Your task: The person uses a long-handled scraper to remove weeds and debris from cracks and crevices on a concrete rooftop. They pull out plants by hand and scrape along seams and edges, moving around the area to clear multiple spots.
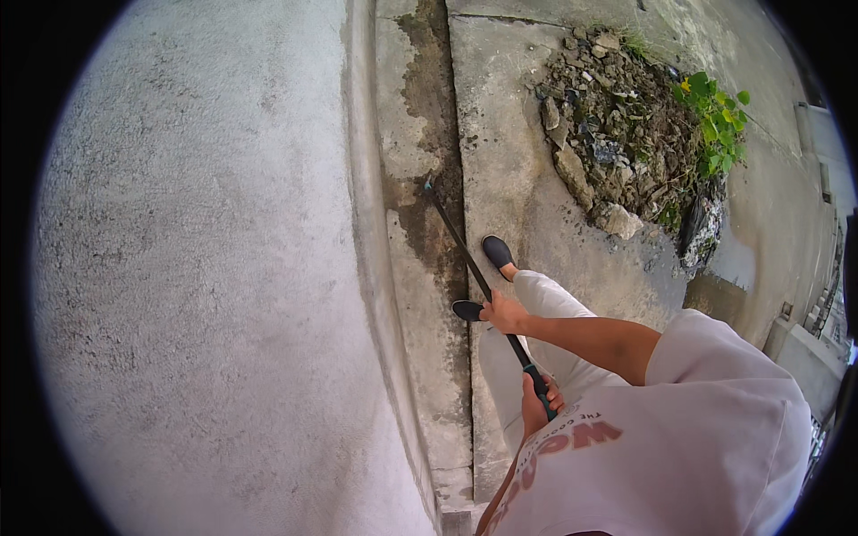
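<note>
A long black-handled tool (474,265) with teal accents slants across the view. Its small teal tip (428,185) lies at the dark, wet groove beside the wall; the exact shape of its head is too small to tell. My right hand (507,314) is wrapped round the middle of the pole. Nearer my body, my left hand (540,402) is closed on the grip end, close to my shirt. The groove (440,98) is a narrow strip with damp, dark soil along a straight crack in the concrete.
A rough whitewashed wall (197,268) fills the left side. To the upper right lies a heap of rubble and soil (617,134) with a leafy green plant (715,121). My feet in dark shoes (497,251) stand on concrete by the groove. A puddle (728,259) lies beyond the heap.
</note>
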`<state>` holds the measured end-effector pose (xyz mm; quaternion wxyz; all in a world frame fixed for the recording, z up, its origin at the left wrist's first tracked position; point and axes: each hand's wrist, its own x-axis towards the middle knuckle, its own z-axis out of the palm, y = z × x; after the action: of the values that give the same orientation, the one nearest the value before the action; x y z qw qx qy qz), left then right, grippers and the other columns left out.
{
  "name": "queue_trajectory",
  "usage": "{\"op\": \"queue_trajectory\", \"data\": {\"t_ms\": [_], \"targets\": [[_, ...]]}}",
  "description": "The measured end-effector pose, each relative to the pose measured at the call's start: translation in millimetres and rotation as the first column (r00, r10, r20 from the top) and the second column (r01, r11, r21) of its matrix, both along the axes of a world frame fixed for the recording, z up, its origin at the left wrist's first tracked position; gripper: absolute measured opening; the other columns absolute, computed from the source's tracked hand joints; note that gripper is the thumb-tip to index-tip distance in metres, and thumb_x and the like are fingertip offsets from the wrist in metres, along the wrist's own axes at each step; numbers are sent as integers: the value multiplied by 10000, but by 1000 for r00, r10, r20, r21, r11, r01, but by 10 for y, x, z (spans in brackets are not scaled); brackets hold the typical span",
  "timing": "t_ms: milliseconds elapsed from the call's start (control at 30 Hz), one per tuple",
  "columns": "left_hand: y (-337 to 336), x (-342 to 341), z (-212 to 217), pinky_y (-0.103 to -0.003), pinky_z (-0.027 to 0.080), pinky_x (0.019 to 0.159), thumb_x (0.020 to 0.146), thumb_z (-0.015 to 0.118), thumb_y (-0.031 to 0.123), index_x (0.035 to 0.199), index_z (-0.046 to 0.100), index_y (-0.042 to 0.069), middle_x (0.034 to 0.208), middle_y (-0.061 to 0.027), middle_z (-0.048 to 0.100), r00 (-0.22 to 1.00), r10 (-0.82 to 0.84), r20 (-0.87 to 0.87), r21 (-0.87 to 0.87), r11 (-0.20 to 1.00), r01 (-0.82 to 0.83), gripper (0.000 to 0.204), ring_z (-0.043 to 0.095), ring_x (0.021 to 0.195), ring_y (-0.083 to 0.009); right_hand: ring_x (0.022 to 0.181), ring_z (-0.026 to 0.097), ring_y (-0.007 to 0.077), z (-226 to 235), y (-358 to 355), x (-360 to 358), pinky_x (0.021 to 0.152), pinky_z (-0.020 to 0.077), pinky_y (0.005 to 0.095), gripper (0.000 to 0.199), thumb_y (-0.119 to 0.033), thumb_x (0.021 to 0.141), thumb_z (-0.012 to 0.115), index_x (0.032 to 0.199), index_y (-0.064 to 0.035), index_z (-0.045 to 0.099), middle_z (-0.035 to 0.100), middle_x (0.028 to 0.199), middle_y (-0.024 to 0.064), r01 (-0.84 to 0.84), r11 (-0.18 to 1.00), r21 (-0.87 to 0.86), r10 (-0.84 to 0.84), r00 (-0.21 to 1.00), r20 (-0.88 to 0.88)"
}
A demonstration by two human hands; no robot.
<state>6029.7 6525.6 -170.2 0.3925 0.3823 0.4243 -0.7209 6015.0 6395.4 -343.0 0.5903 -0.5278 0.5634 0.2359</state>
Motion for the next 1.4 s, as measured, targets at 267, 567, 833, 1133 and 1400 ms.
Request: {"op": "queue_trajectory", "data": {"t_ms": [267, 567, 833, 1133, 1400], "targets": [[-890, -335, -418, -268, 337, 506, 890, 388, 635, 794, 494, 154, 571, 43, 363, 924, 329, -193, -23, 940, -340, 502, 368, 475, -88, 666, 607, 397, -463, -721, 28, 632, 461, 505, 524, -296, 948, 367, 1334, 42, 261, 628, 731, 235, -226, 967, -121, 233, 972, 42], [-1133, -814, 13, -379, 391, 669, 875, 407, 640, 864, 494, 125, 652, -9, 421, 877, 310, -368, -130, 916, -378, 523, 439, 645, -191, 659, 631, 373, 230, -1167, -602, 647, 480, 477, 340, -240, 912, 414, 1063, 64, 387, 617, 708, 240, -223, 965, -139, 233, 971, 59], [-1218, -636, -249, -345, 404, 657, 913, 273, 634, 810, 449, 107, 651, -10, 380, 789, 557, -258, -62, 805, -589, 566, 430, 613, -156, 658, 636, 367, -410, -712, -127, 651, 487, 472, 493, -249, 904, 419, 1295, 38, 330, 633, 683, 207, -597, 781, -184, 613, 789, 39], [-1520, -1040, 42, -378, 413, 667, 914, 258, 645, 809, 409, 98, 616, -21, 368, 852, 406, -331, 2, 903, -430, 578, 400, 574, -181, 516, 621, 281, 226, -1264, -727, 586, 495, 421, 501, -221, 911, 430, 1336, 24, 325, 630, 727, 209, -321, 947, -22, 320, 947, -37], [-1172, -902, 215, -502, 440, 937, 920, 222, 629, 914, 428, 72, 786, -101, 536, 767, 519, -378, -79, 807, -585, 593, 564, 887, -315, 590, 638, 315, 438, -814, -395, 645, 500, 453, 491, -236, 905, 404, 1317, 16, 320, 638, 707, 201, -585, 811, 30, 576, 806, 135]]}}
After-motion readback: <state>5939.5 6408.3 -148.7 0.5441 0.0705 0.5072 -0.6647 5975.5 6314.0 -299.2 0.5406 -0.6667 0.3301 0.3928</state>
